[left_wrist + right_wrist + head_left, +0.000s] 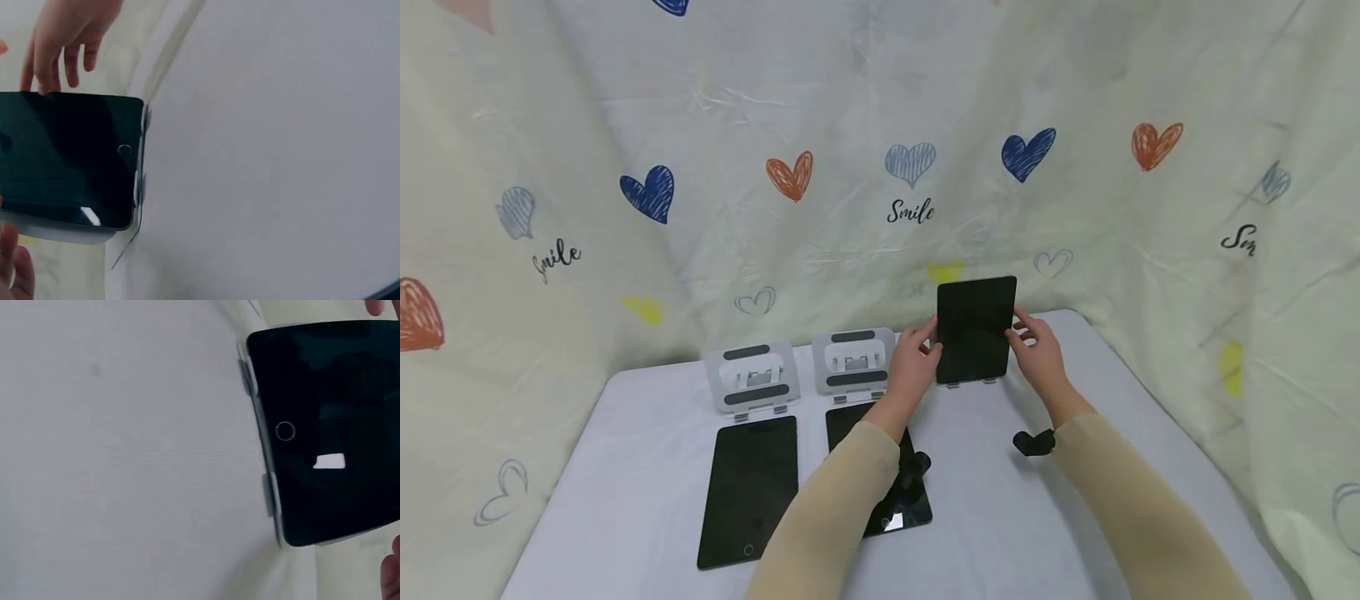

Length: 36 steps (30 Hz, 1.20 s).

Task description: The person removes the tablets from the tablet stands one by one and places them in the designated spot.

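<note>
far left: a tablet (749, 490) lies flat on the table (625, 467), empty stand (752, 377) right behind it
middle: second flat tablet (850, 425), half under the left sleeve, with its own stand (854, 360) behind
left hand (913, 364): fingers on the left edge of the upright tablet (976, 330)
upright tablet: propped on a stand, back right of the table
right hand (1040, 350): fingers touching its right edge, loose, not really wrapped

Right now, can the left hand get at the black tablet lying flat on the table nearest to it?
Probably yes. The left hand touches the upright black tablet, and its forearm already passes over the flat black tablet, with nothing between them; it would have to let go first.
</note>
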Available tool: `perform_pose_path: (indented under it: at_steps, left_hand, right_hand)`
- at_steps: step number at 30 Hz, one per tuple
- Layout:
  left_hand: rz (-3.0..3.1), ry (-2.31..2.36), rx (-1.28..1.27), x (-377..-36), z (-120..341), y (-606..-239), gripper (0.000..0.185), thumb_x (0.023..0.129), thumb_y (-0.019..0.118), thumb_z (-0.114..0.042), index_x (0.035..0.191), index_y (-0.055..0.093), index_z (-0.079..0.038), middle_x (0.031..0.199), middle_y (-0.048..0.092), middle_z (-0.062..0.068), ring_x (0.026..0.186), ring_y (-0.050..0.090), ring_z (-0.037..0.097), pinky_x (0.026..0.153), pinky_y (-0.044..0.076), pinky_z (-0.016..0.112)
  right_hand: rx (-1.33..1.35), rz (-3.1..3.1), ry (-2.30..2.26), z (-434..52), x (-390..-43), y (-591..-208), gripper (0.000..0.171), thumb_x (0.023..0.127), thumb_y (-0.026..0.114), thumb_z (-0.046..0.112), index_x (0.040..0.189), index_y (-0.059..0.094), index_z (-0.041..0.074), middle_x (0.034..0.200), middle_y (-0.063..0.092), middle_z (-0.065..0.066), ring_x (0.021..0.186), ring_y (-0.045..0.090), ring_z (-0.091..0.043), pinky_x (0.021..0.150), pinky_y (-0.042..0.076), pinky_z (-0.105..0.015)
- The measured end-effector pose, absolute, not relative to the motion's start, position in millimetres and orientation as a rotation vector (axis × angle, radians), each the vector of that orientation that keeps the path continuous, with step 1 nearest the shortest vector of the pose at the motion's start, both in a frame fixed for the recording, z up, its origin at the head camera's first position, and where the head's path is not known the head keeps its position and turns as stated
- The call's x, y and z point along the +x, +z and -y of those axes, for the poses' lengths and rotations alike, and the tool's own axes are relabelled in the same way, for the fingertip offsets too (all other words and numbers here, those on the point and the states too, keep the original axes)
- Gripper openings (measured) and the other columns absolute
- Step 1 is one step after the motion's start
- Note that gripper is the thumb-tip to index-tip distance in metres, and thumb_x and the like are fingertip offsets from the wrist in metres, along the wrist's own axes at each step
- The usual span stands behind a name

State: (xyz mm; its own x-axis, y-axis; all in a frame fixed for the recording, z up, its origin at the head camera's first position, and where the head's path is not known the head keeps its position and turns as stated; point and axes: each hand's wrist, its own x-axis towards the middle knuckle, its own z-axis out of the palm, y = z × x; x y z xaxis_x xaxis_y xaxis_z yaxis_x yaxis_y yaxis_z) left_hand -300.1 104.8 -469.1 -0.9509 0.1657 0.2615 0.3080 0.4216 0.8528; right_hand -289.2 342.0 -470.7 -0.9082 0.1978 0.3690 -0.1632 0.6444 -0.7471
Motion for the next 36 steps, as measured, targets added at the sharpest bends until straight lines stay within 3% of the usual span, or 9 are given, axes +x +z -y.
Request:
perform_pose_path:
  at_steps: [9,15,19,26,36]
  left_hand:
    - [2.464,-1.429,-0.374,-301,-111,-476,0.043,0.097,0.066,-0.025,0.139,0.058,-0.029,0.118,0.067,-0.005,0.09,0.06,0.012,0.074,0.05,0.027]
    - [2.46,-1.391,-0.336,-301,-115,-478,0.04,0.096,0.067,-0.026,0.136,0.061,-0.032,0.112,0.07,-0.007,0.098,0.064,0.01,0.082,0.052,0.029]
    - [2.436,-1.392,-0.289,-301,-117,-476,0.037,0.096,0.067,-0.027,0.133,0.064,-0.031,0.114,0.071,-0.006,0.104,0.065,0.011,0.086,0.053,0.03]
    - [2.383,-1.436,-0.253,-300,-116,-474,0.035,0.096,0.067,-0.024,0.131,0.066,-0.029,0.112,0.072,-0.005,0.103,0.066,0.012,0.086,0.053,0.029]
    - [2.361,-1.563,-0.262,-298,-114,-467,0.034,0.095,0.069,-0.023,0.128,0.068,-0.029,0.108,0.072,-0.005,0.099,0.065,0.012,0.083,0.053,0.027]
  right_hand:
    - [-0.109,2.371,1.215,-337,-282,-476,0.047,0.103,0.055,0.019,0.149,0.047,0.017,0.124,0.063,-0.02,0.111,0.059,-0.033,0.09,0.047,-0.042]
    - [-0.18,2.319,1.21,-337,-286,-481,0.046,0.101,0.058,0.018,0.147,0.051,0.021,0.119,0.067,-0.018,0.107,0.062,-0.032,0.076,0.043,-0.027]
    - [-0.201,2.306,1.221,-336,-288,-482,0.045,0.101,0.06,0.02,0.145,0.053,0.024,0.118,0.068,-0.016,0.107,0.063,-0.03,0.074,0.04,-0.023]
    - [-0.189,2.324,1.251,-335,-289,-481,0.045,0.101,0.06,0.022,0.145,0.052,0.022,0.119,0.068,-0.017,0.109,0.062,-0.031,0.076,0.041,-0.025]
    - [-0.119,2.382,1.278,-344,-283,-467,0.045,0.101,0.06,0.023,0.145,0.053,0.016,0.118,0.067,-0.021,0.107,0.063,-0.031,0.079,0.042,-0.019]
